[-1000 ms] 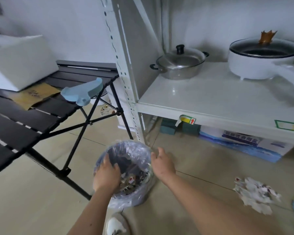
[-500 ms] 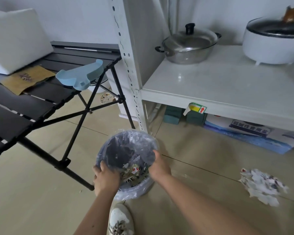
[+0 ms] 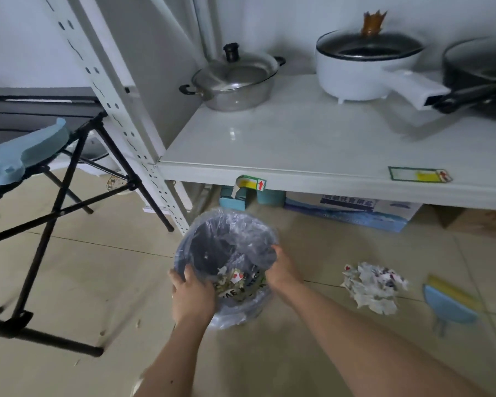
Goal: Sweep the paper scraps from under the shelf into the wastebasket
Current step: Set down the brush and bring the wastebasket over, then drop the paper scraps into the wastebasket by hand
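A round wastebasket (image 3: 212, 239) lined with a clear plastic bag stands on the tiled floor in front of the white shelf (image 3: 312, 150). Paper scraps lie inside it. My left hand (image 3: 191, 296) grips its near rim, fingers curled over the edge. My right hand (image 3: 282, 269) grips the right rim. A heap of torn paper scraps (image 3: 374, 286) lies on the floor to the right of the basket. Beside the heap lies a blue hand brush (image 3: 448, 303) with a yellow edge.
A black folding table (image 3: 40, 213) stands at the left, with a blue dustpan (image 3: 26, 150) on its edge. Pots (image 3: 235, 81) and pans sit on the shelf. Boxes (image 3: 352, 210) are stored under the shelf. A shelf post (image 3: 143, 164) rises just behind the basket.
The view has swung right, bringing the blue brush and a dark pan into sight. Both hands keep hold of the basket rim, with the right hand now further along its right side.
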A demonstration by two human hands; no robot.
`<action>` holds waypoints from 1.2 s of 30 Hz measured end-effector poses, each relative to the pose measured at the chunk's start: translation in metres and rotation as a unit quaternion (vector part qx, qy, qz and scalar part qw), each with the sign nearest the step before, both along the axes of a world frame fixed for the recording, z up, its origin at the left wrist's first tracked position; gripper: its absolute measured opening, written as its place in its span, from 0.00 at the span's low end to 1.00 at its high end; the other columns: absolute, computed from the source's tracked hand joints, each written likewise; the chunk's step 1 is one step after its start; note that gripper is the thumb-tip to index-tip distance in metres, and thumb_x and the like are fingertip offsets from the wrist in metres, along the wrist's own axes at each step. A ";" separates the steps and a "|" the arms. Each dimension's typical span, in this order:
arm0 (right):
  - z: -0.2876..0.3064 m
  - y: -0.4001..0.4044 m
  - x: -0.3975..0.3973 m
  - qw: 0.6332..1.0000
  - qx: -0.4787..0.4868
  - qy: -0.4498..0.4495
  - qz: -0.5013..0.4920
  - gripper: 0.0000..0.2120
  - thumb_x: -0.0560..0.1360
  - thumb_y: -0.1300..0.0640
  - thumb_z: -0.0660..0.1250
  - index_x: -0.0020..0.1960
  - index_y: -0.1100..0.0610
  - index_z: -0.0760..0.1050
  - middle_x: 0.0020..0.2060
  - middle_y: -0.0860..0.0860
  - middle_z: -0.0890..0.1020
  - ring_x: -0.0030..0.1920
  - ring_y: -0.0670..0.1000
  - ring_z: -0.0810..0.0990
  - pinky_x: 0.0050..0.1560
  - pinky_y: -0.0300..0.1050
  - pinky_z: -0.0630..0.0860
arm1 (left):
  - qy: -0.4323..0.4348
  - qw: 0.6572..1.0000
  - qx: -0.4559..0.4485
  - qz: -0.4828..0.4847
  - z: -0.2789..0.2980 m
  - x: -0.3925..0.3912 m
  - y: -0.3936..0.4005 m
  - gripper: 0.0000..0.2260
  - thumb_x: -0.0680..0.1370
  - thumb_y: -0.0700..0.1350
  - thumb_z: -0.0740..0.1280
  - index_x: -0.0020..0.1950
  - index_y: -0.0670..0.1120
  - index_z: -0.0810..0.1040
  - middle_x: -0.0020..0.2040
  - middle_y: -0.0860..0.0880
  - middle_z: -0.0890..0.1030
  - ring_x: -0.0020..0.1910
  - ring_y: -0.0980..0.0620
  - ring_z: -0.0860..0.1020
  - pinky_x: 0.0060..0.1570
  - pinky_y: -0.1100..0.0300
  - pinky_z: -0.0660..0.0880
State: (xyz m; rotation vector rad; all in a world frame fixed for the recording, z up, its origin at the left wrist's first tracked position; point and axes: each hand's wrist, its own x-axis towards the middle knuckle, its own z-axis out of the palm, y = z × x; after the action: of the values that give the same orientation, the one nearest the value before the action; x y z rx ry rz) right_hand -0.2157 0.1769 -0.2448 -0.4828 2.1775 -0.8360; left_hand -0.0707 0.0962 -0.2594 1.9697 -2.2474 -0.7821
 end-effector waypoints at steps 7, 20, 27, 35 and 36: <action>0.000 0.051 -0.060 0.998 -0.015 -0.004 -0.062 0.31 0.76 0.69 0.56 0.76 0.49 0.58 0.74 0.53 0.66 0.71 0.57 0.68 0.71 0.48 0.66 | 0.039 0.996 -0.001 -0.078 -0.013 -0.065 0.030 0.28 0.76 0.41 0.61 0.75 0.46 0.57 0.75 0.41 0.51 0.64 0.32 0.70 0.60 0.42 0.73; -0.014 0.098 -0.110 0.984 -0.040 0.084 -0.152 0.26 0.81 0.45 0.50 0.77 0.48 0.49 0.72 0.56 0.64 0.64 0.60 0.75 0.59 0.51 0.72 | 0.057 0.954 -0.242 -0.168 -0.009 -0.155 0.090 0.23 0.76 0.47 0.60 0.71 0.43 0.68 0.74 0.37 0.63 0.75 0.38 0.54 0.72 0.38 0.44; -0.043 0.128 -0.144 0.980 -0.019 0.071 -0.186 0.22 0.81 0.50 0.52 0.74 0.50 0.57 0.67 0.58 0.68 0.62 0.61 0.75 0.59 0.51 0.71 | 0.192 0.855 -0.256 -0.407 -0.048 -0.202 0.166 0.20 0.71 0.43 0.56 0.62 0.46 0.74 0.60 0.44 0.74 0.56 0.43 0.69 0.55 0.47 0.75; -0.118 0.159 -0.178 0.979 0.040 0.071 -0.188 0.26 0.79 0.55 0.58 0.75 0.54 0.57 0.74 0.58 0.61 0.71 0.59 0.67 0.67 0.51 0.68 | 0.072 0.899 0.000 -0.433 -0.107 -0.244 0.172 0.31 0.75 0.46 0.65 0.75 0.44 0.58 0.74 0.45 0.63 0.71 0.46 0.66 0.67 0.56 0.66; -0.128 0.161 -0.182 0.980 0.060 0.081 -0.170 0.28 0.78 0.55 0.60 0.76 0.55 0.56 0.74 0.58 0.60 0.72 0.59 0.65 0.69 0.50 0.66 | 0.049 0.903 0.010 -0.427 -0.116 -0.250 0.170 0.35 0.74 0.50 0.67 0.77 0.45 0.54 0.75 0.46 0.60 0.72 0.47 0.64 0.67 0.56 0.65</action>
State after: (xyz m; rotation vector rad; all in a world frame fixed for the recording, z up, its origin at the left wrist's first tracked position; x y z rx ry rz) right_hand -0.3972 0.3382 -0.3733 -0.1197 2.4873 -0.8601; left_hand -0.3209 0.2666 -0.3755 0.8241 -3.0128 -0.9054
